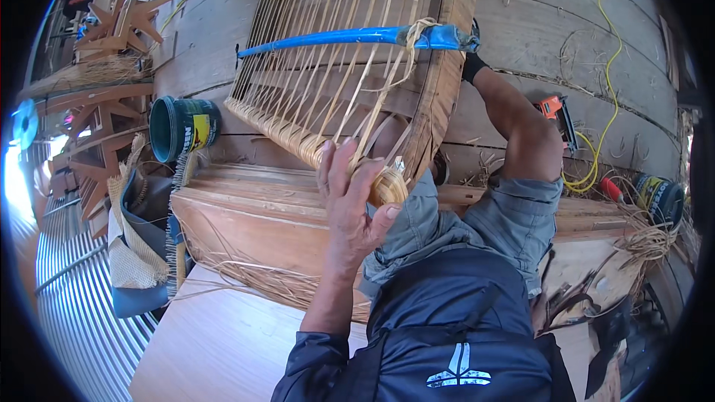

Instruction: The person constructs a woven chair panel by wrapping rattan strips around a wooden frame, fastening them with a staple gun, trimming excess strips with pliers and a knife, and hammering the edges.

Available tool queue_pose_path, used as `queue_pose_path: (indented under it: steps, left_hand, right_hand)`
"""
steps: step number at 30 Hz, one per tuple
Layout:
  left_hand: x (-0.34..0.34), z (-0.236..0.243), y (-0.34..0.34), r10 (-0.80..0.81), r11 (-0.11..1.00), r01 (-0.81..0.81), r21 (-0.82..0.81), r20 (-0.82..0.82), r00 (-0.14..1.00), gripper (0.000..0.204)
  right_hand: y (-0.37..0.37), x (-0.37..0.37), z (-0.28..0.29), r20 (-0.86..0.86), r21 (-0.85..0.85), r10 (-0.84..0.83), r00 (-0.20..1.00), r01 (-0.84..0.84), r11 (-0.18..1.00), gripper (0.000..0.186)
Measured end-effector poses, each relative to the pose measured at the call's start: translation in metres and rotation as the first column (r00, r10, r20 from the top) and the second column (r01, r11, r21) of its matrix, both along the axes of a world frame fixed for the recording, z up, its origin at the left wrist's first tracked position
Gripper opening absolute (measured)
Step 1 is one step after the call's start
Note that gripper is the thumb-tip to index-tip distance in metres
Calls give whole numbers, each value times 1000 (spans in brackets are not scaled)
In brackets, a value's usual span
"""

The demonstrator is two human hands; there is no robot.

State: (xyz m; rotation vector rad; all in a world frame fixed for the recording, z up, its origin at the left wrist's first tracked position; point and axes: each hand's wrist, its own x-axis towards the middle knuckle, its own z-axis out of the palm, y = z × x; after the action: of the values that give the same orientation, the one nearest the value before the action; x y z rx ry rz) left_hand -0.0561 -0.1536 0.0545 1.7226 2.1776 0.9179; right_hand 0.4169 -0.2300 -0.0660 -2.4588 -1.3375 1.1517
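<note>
A wooden frame (439,97) leans across in front of me, strung with several long pale rattan-like strands (335,45). Its near rail (283,138) is wrapped closely in the same strands. My left hand (348,197) rests on the rail's right end, fingers spread and curved over the wrapping, thumb apart. Beside the thumb sits a bundled coil of strand (389,187). A blue bar (328,39) crosses the strung strands, with a loose strand looped round its right end. My right hand does not show.
A dark green bucket (182,128) lies tipped at left; another bucket (659,199) stands far right. An orange-and-black power tool (558,119) lies near a yellow hose (596,164). Loose strands (275,279) trail over a wooden bench (253,227). My bent right leg (521,115) is beside the frame.
</note>
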Motion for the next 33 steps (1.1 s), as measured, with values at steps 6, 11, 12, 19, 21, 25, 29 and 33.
queue_pose_path:
  steps: [6, 11, 12, 19, 21, 25, 29, 33]
  left_hand:
    - [-3, -2, 19, -186, 974, 177, -139, -61, 981, 60]
    - [4, -1, 8, -81, 992, 72, -102, -88, 993, 61]
    - [10, -7, 6, -26, 997, 19, -80, -78, 997, 65]
    - [34, -39, 6, 225, 968, -223, 115, -8, 974, 71]
    - [33, -42, 4, 263, 954, -260, 151, -4, 965, 69]
    - [30, -44, 2, 264, 953, -254, 163, -44, 963, 66]
    - [33, -44, 3, 253, 960, -241, 143, -73, 965, 67]
    - [32, -41, 3, 248, 965, -240, 105, -71, 966, 67]
  right_hand:
    - [-24, 7, 7, -22, -8, 66, 998, -67, 998, 26]
    - [-16, 13, 12, -49, 5, 201, 978, -201, 980, 23]
    - [-15, 18, 17, -37, 6, 218, 975, -218, 976, 23]
    - [192, -160, 144, -413, 198, 731, 543, -730, 654, 39]
    - [223, -198, 155, -423, 98, 799, 426, -856, 508, 38]
    - [243, -247, 178, -316, 1, 889, 333, -936, 351, 36]
    - [249, -268, 191, -78, 209, 964, 254, -941, 265, 35]
    - [253, -295, 213, -132, 354, 932, 339, -862, 364, 31]
